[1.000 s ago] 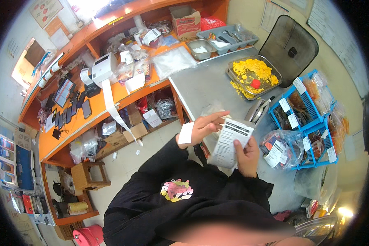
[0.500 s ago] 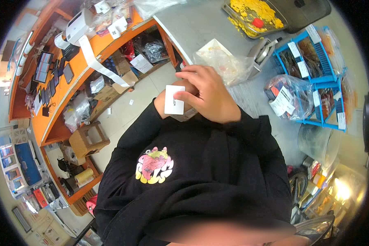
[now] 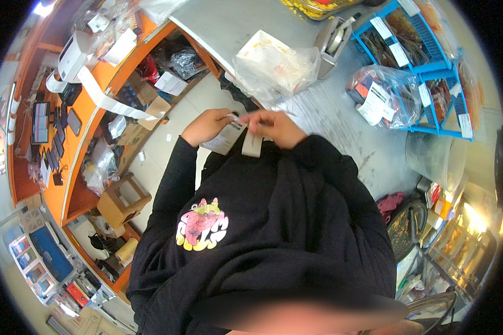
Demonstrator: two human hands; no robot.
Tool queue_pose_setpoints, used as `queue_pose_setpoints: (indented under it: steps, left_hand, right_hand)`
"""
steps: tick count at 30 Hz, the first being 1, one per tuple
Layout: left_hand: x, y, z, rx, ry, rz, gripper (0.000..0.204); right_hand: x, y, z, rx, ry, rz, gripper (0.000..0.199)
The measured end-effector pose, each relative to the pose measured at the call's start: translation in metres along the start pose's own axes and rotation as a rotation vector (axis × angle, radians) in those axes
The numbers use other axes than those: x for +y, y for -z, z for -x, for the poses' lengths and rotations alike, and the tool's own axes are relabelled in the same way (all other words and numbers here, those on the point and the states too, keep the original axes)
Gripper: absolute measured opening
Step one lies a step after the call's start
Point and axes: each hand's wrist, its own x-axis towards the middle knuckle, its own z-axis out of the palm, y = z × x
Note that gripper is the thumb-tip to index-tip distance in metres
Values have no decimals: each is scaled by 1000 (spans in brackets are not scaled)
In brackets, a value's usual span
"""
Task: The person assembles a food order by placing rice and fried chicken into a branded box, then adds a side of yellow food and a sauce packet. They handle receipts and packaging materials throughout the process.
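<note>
A: Start big. What fills the room?

B: The orange counter [image 3: 68, 162] curves along the left; the steel worktable [image 3: 346, 120] spreads across the far middle and right.

A: And the containers?

B: Blue baskets [image 3: 433, 70] stand at the table's far right, holding bagged goods [image 3: 399, 28], dark and amber, too small to identify. Just nearer is a clear tub [image 3: 433, 159]; I can't tell its contents. A metal pan [image 3: 336, 8] with yellow crumbs [image 3: 297, 8] is partly cut off at the far edge. Left of the baskets lies a clear plastic bag [image 3: 407, 106] with dark and orange items. Farther left, a white tray [image 3: 258, 46] shows orange stains, clear film [image 3: 288, 82] bunched against it.

A: The hands?

B: Near the table's left corner, almost meeting. The left hand [image 3: 208, 127] is clamped on a printed packet [image 3: 223, 140], which hangs below its fingers. The right hand [image 3: 276, 128] has thumb and fingertips pinched together, a small white label [image 3: 251, 147] dangling from them.

A: How would you handle those well?

B: I'd hold the packet flat and taut, grip the label only by one edge, and watch that it doesn't curl or catch on a sleeve.
</note>
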Motion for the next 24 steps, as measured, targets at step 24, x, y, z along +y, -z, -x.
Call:
queue_pose_setpoints:
  steps: [24]
  left_hand:
    - [29, 12, -156, 180, -189, 275, 24]
  right_hand:
    - [25, 48, -44, 1025, 176, -24, 29]
